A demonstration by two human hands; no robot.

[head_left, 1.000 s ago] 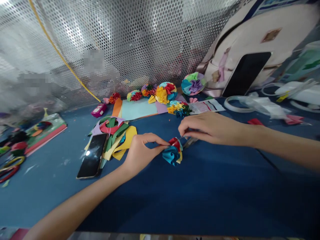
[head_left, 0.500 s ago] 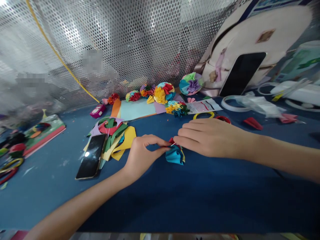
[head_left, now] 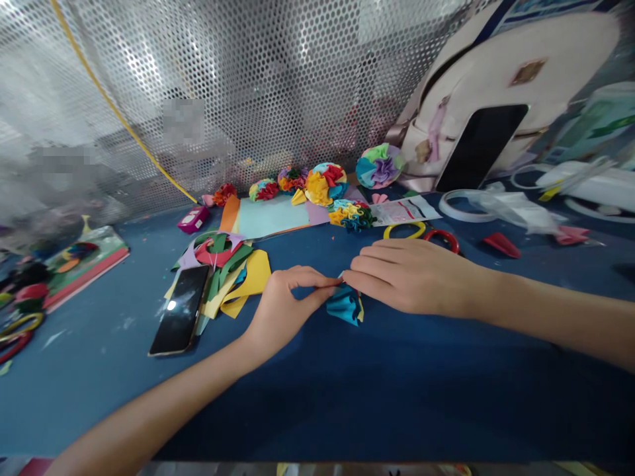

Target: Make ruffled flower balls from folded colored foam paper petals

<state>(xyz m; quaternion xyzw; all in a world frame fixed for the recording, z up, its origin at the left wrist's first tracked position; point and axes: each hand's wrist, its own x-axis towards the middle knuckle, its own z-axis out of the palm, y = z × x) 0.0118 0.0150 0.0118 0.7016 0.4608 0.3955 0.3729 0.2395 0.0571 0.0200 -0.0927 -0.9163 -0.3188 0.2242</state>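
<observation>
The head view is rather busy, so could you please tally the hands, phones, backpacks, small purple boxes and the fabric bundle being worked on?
Hands: 2, the left hand and the right hand
Phones: 2, one on the table, one leaning on the bag
Backpack: 1
Purple box: 1
Fabric bundle: 1
Total: 7

Blue tabletop (head_left: 347, 390): pale marks (head_left: 52, 338) at nine o'clock.
Coloured scraps (head_left: 256, 271): between nine and ten o'clock.
Purple box (head_left: 193, 219): ten o'clock.
White ring (head_left: 451, 208): two o'clock.
</observation>
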